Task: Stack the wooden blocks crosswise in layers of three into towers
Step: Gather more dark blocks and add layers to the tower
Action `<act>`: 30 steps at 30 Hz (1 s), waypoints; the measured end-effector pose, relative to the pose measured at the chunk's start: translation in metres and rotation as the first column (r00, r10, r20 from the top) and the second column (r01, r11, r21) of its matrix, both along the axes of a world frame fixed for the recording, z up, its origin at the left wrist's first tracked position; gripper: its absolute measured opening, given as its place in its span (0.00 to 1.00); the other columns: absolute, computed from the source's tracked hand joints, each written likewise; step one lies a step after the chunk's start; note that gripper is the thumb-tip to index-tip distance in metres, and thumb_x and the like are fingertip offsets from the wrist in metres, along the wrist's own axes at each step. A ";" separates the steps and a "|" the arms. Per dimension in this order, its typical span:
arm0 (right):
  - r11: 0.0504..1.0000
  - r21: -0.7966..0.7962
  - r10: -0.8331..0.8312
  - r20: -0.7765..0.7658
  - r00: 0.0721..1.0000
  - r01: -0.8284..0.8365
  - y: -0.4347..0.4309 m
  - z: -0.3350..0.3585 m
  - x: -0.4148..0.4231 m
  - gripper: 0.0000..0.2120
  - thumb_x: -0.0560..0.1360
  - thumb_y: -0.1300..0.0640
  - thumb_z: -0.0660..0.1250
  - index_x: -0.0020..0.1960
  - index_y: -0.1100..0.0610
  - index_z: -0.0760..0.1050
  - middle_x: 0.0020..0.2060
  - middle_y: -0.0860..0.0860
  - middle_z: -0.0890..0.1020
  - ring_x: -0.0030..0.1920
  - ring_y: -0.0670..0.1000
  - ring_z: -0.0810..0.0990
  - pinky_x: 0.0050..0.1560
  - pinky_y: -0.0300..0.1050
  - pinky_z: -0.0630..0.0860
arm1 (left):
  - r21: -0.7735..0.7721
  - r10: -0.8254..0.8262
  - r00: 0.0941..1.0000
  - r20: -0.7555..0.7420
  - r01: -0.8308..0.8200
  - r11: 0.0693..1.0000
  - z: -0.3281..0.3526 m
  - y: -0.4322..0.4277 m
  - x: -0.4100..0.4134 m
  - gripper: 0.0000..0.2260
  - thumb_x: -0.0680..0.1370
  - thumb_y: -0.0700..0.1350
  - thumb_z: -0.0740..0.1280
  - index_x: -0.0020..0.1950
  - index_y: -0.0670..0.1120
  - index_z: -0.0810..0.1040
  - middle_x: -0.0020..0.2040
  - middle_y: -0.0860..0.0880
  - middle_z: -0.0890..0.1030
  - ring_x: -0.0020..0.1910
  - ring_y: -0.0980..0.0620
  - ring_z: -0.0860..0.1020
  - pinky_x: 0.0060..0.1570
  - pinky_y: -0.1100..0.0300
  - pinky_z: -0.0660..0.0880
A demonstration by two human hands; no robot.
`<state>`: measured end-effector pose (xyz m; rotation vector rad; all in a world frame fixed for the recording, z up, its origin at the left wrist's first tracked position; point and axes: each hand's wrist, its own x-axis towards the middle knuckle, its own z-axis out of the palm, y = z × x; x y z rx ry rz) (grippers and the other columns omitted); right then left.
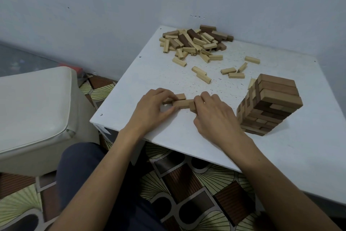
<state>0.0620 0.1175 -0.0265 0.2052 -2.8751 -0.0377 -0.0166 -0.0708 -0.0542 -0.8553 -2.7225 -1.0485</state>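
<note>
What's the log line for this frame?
phase: new base layer | left hand: holds blocks | right hand: holds blocks | tower: stands right | pile: far corner

Dark marks on some loose blocks are too small to read.
</note>
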 end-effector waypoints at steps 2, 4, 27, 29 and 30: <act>1.000 0.017 0.001 0.007 1.000 -0.001 -0.002 -0.002 -0.002 0.12 0.67 0.63 0.74 0.48 0.60 0.75 0.42 0.55 0.76 0.38 0.56 0.75 0.31 0.46 0.62 | 0.011 -0.012 1.000 0.010 0.012 1.000 0.003 0.000 0.001 0.08 0.77 0.52 0.71 0.55 0.54 0.81 0.57 0.59 0.80 0.55 0.56 0.75 0.56 0.60 0.71; 1.000 -0.007 0.004 0.009 1.000 -0.004 -0.003 -0.007 -0.002 0.12 0.67 0.65 0.74 0.49 0.60 0.77 0.42 0.55 0.76 0.37 0.56 0.75 0.30 0.45 0.62 | 0.032 -0.048 0.998 0.045 0.047 0.998 0.007 -0.002 0.001 0.09 0.76 0.49 0.72 0.56 0.52 0.82 0.58 0.57 0.81 0.57 0.56 0.76 0.57 0.65 0.69; 0.890 -0.456 0.112 0.184 0.976 -0.016 0.004 -0.014 -0.005 0.29 0.79 0.48 0.64 0.78 0.55 0.62 0.75 0.49 0.66 0.67 0.52 0.62 0.67 0.47 0.66 | -0.031 -0.177 0.970 0.168 0.185 0.982 0.010 -0.006 0.000 0.31 0.70 0.59 0.65 0.72 0.50 0.71 0.70 0.52 0.73 0.68 0.57 0.70 0.68 0.67 0.63; 0.899 -0.438 0.087 0.212 0.973 0.015 0.003 -0.015 -0.001 0.33 0.80 0.45 0.62 0.80 0.55 0.56 0.78 0.49 0.61 0.74 0.52 0.56 0.72 0.47 0.61 | -0.144 -0.084 0.990 0.115 0.100 0.984 0.006 -0.008 0.006 0.39 0.70 0.65 0.58 0.77 0.48 0.65 0.75 0.49 0.68 0.74 0.52 0.64 0.72 0.60 0.58; 0.906 -0.422 0.071 0.238 0.969 0.037 0.003 -0.016 0.000 0.35 0.80 0.43 0.61 0.81 0.55 0.52 0.79 0.50 0.57 0.77 0.52 0.51 0.75 0.48 0.57 | -0.214 -0.044 0.995 0.087 0.062 0.975 0.005 -0.009 0.009 0.42 0.69 0.67 0.55 0.79 0.47 0.61 0.77 0.48 0.65 0.76 0.50 0.61 0.74 0.57 0.55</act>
